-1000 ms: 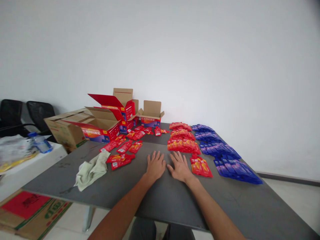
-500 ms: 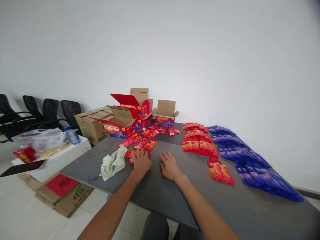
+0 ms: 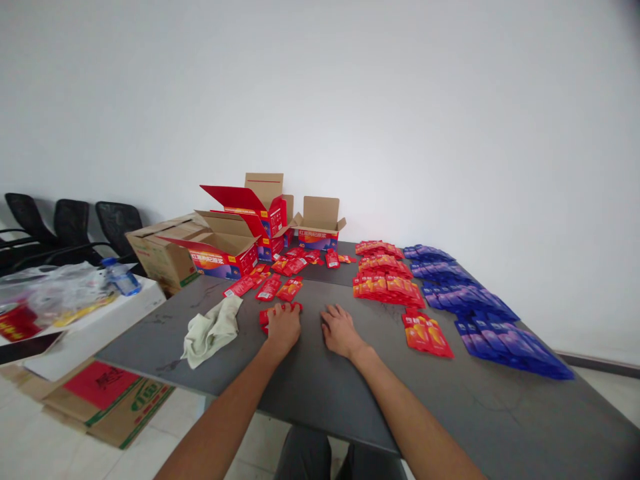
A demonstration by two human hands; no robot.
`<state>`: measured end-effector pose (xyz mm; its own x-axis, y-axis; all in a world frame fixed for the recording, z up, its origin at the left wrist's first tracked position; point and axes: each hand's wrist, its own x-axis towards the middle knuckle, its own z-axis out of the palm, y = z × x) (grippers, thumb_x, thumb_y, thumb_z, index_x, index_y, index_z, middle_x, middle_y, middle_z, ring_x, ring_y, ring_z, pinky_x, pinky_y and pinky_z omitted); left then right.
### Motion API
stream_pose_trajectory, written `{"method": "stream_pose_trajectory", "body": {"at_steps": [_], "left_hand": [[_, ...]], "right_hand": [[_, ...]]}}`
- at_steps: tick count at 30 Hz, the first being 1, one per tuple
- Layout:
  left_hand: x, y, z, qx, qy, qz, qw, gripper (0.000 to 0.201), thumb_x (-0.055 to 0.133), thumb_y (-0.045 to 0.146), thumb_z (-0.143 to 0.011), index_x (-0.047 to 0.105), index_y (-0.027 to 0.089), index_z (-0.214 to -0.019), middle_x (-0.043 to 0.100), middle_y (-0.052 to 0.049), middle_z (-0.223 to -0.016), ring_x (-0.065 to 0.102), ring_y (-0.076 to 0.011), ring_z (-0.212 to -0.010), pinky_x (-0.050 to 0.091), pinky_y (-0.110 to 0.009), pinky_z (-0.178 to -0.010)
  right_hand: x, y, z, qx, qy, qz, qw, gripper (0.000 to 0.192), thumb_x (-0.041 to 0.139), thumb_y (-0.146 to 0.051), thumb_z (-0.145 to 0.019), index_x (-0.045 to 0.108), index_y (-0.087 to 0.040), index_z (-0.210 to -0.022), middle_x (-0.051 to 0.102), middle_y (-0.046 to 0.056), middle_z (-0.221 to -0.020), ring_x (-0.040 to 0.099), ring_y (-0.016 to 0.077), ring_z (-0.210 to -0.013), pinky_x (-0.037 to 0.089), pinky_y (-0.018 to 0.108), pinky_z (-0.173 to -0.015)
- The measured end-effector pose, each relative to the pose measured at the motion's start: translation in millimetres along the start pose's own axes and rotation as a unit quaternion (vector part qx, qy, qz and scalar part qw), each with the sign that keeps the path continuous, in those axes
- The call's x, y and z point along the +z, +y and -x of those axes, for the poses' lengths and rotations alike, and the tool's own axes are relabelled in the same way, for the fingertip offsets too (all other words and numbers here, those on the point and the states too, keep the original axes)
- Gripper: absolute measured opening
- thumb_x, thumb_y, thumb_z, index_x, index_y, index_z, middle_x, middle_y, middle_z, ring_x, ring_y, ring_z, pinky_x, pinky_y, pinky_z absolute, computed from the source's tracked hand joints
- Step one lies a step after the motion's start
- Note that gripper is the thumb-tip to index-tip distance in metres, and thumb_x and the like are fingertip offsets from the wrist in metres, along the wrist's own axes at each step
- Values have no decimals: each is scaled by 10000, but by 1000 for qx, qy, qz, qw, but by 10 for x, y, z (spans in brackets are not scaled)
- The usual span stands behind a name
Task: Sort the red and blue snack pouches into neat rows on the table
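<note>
My left hand (image 3: 283, 327) lies palm down on a few red packets (image 3: 265, 316) near the middle of the grey table (image 3: 350, 400), fingers spread over them. A little to its right, my right hand (image 3: 340, 331) rests flat on the bare tabletop, holding nothing. More loose red packets (image 3: 273, 287) lie scattered just beyond my left hand. Right of my right hand sits a small stack of red packets (image 3: 425, 333). Behind it are rows of red packets (image 3: 385, 283) and rows of blue packets (image 3: 475, 313).
A pale green cloth (image 3: 210, 330) lies left of my left hand. Open red boxes (image 3: 225, 250) and a small open box (image 3: 320, 227) stand at the far edge, beside a brown carton (image 3: 160, 253). A white side table (image 3: 90, 327) holds a water bottle (image 3: 120, 277). Flattened cartons (image 3: 110, 397) lie on the floor.
My left hand slid left from the bare tabletop onto the red packets by the cloth. My right hand shifted slightly left with it. My view turned left, then back a little.
</note>
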<state>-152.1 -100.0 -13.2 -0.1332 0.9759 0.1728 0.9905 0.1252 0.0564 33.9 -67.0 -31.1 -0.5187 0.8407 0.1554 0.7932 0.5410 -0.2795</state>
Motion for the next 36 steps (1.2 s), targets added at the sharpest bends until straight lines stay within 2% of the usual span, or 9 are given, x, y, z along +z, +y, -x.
{"method": "stream_pose_trajectory", "body": {"at_steps": [8,14,17,20,23,26,30,33,36], "left_hand": [[54,502,-123,58,-2,29,998,415,447,400,-931,640,113,-1159,653,-186,-1116,508,-324,-1120,372,-435,-934],[104,1035,-186,105,-2,35,994,400,424,405,-945,699,145,-1076,684,-166,-1083,564,-293,-1090,331,-473,-997],[100,1171,-264,114,-38,62,991,424,344,338,-977,705,133,-1060,690,-183,-1069,578,-298,-1103,362,-463,-972],[98,1150,-419,108,-99,95,985,335,400,230,-942,702,124,-1043,698,-177,-1058,628,-257,-1045,425,-359,-885],[130,1048,-587,82,-112,113,984,266,494,195,-866,692,128,-1031,711,-148,-1045,661,-210,-961,447,-272,-772],[212,970,-702,35,-119,176,976,262,604,199,-762,691,124,-997,720,-128,-1025,661,-205,-948,442,-244,-727],[334,895,-786,-21,-165,265,950,295,712,209,-644,679,149,-930,733,-58,-922,661,-181,-847,424,-220,-636],[340,792,-826,-48,-153,289,944,306,725,187,-618,652,156,-914,729,-36,-900,655,-165,-815,417,-211,-617],[257,674,-830,-52,-120,257,957,263,691,198,-655,636,158,-910,723,-60,-939,659,-182,-848,433,-229,-651]], "right_hand": [[-133,259,131,15,7,-5,1000,411,428,-288,-938,541,-219,-1327,427,108,-1463,280,302,-1385,254,470,-1097],[-226,486,229,38,18,-6,999,364,425,-266,-932,592,-205,-1250,509,105,-1383,296,305,-1375,273,461,-1088],[-225,576,261,49,24,-17,998,371,420,-232,-924,589,-217,-1253,550,95,-1336,317,293,-1363,272,455,-1090],[-207,637,273,60,33,-30,997,426,431,-187,-898,557,-233,-1302,556,79,-1341,334,282,-1353,264,452,-1099],[-203,672,259,69,36,-41,996,440,429,-171,-889,568,-259,-1297,545,53,-1367,328,280,-1358,260,445,-1106],[-223,691,235,77,33,-51,995,441,414,-176,-901,575,-285,-1297,559,37,-1356,329,273,-1357,272,442,-1098],[-248,700,217,92,30,-55,994,389,389,-229,-940,606,-278,-1260,577,34,-1339,350,267,-1334,301,429,-1076],[-236,684,214,101,43,-54,993,365,390,-313,-959,630,-249,-1226,572,43,-1348,353,281,-1325,321,425,-1061],[-204,650,207,114,52,-44,991,388,433,-391,-944,629,-228,-1236,565,63,-1358,341,299,-1329,313,434,-1070]]}}
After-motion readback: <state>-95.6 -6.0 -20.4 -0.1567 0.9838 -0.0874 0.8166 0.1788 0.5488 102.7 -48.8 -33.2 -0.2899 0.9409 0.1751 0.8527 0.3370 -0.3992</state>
